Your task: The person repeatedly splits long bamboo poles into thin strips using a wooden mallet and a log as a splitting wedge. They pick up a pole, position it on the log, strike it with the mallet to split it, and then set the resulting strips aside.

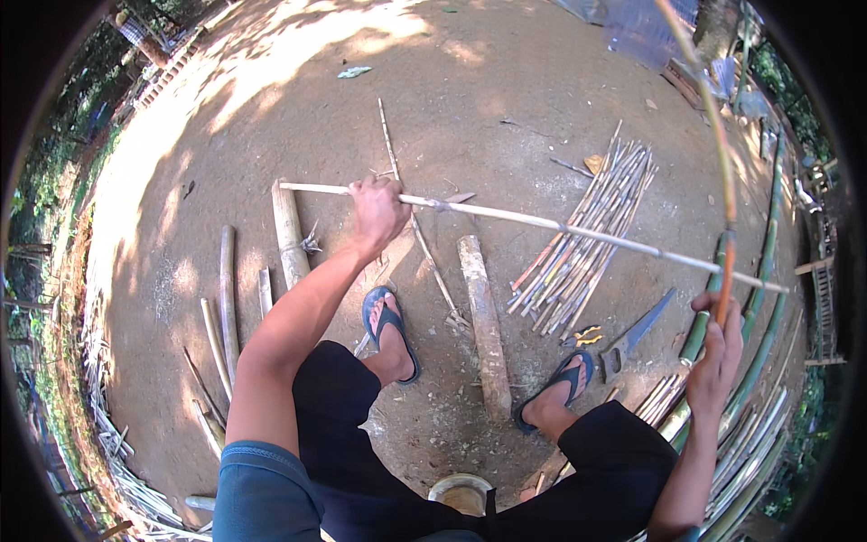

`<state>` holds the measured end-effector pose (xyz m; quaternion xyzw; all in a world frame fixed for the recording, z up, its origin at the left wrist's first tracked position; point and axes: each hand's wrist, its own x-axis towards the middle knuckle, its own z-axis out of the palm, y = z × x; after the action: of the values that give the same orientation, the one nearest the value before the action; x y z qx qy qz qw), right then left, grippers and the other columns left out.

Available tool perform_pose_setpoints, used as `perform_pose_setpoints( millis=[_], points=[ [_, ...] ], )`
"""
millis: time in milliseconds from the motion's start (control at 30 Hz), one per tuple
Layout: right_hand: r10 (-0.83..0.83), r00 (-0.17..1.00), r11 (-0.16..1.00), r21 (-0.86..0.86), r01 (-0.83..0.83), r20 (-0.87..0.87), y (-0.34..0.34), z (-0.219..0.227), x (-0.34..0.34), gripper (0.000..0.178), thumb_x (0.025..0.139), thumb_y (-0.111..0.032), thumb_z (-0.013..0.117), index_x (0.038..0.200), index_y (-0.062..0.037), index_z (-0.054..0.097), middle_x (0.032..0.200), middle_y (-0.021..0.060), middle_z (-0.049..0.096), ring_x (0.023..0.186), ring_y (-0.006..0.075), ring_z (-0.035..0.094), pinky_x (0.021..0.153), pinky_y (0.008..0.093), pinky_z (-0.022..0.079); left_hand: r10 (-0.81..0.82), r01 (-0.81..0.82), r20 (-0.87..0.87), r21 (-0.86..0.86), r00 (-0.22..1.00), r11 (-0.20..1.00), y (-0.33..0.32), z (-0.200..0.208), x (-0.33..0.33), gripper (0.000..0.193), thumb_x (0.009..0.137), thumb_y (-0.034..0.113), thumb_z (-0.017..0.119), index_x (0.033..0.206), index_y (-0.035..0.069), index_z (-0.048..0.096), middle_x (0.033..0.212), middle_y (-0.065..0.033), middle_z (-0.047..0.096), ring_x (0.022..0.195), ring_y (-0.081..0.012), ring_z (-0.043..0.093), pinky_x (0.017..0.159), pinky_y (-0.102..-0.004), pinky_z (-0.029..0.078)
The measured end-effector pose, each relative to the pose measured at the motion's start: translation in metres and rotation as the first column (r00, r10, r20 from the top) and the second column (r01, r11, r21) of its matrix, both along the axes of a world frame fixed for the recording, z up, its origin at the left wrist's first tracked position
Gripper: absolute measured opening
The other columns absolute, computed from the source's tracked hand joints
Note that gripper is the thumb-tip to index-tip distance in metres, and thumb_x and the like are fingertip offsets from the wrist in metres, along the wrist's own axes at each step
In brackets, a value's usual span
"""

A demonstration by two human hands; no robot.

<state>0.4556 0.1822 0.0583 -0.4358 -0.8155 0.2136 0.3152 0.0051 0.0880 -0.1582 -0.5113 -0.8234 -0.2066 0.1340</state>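
Left hand [377, 210], at about 10 o'clock from mid-view: closed in a fist around a pale bamboo stick [533, 219], gripping nearer its left end. Stick spans your view from 10 o'clock to just past 3, sloping down rightward. Its left tip appears at the top of a thick bamboo pole [289, 235]; contact not certain.

Right hand [716, 357], between 3 and 4 o'clock: thumb and fingers closed on the lower end of an orange-brown bamboo cane [727, 181], which rises in a curve toward 1 o'clock. Cane crosses in front of the stick near its right end; cannot tell whether they touch.

Nearby: bundle of thin bamboo sticks [623, 194] at 2 to 3 o'clock; handsaw [646, 323] and yellow-handled pliers [591, 335] toward 4, both lying unheld; log [486, 330] at 5, between your feet.

Step in hand (judgement): handling two long pieces at once, one per hand. Next move (judgement): calls for a firm left grip, as the stick's long right side could dip, and right-hand control of the cane, whose far end could swing.
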Motion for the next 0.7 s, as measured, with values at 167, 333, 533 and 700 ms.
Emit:
perform_pose_setpoints(
  millis=[167,333,533,700],
  points=[
    [0.298,0.932,0.930,0.159,-0.332,0.205,0.004,-0.022,0.008,0.035,0.100,-0.033,0.048,0.097,0.0005,0.059,0.089,0.0183,0.060,0.084,0.0330,0.059,0.079,0.0408,0.045,-0.233,0.233,0.031,0.007,0.972,0.973,-0.012,0.092,0.093,0.014,0.072,0.019,0.065,0.066,0.007,0.066,0.067,-0.0110,0.063,0.081,-0.0310,0.058,0.082,-0.0485,0.036],
    [0.237,0.931,0.971,-0.052,-0.231,0.277,-0.015,-0.036,0.063,0.036,0.094,-0.033,0.062,0.079,-0.0018,0.052,0.061,0.0191,0.052,0.058,0.0413,0.054,0.054,0.0453,0.041,-0.102,0.106,-0.037,0.105,0.994,0.989,-0.055,0.150,0.126,0.011,0.068,0.013,0.069,0.076,0.007,0.065,0.097,-0.0118,0.060,0.100,-0.0295,0.053,0.090,-0.0439,0.034],
    [0.159,0.966,0.987,0.005,-0.163,0.203,-0.016,-0.049,0.129,0.036,0.091,-0.032,0.067,0.076,-0.0026,0.052,0.057,0.0211,0.049,0.054,0.0430,0.052,0.049,0.0449,0.038,-0.197,-0.525,0.772,0.572,0.605,0.630,-0.084,0.175,0.078,0.069,0.080,0.015,0.061,0.142,0.008,0.030,0.136,-0.0235,0.033,0.124,-0.0400,0.044,0.106,-0.0551,0.036],
    [0.242,0.948,0.970,-0.041,-0.239,0.208,-0.021,-0.051,0.123,0.029,0.092,-0.024,0.066,0.077,-0.0028,0.054,0.057,0.0172,0.054,0.052,0.0364,0.057,0.050,0.0415,0.042,-0.942,-0.817,0.329,0.524,-0.066,0.240,-0.107,0.197,0.093,0.059,0.098,0.026,0.040,0.145,-0.003,0.018,0.144,-0.0283,0.038,0.129,-0.0451,0.047,0.108,-0.0566,0.044]
  ],
)
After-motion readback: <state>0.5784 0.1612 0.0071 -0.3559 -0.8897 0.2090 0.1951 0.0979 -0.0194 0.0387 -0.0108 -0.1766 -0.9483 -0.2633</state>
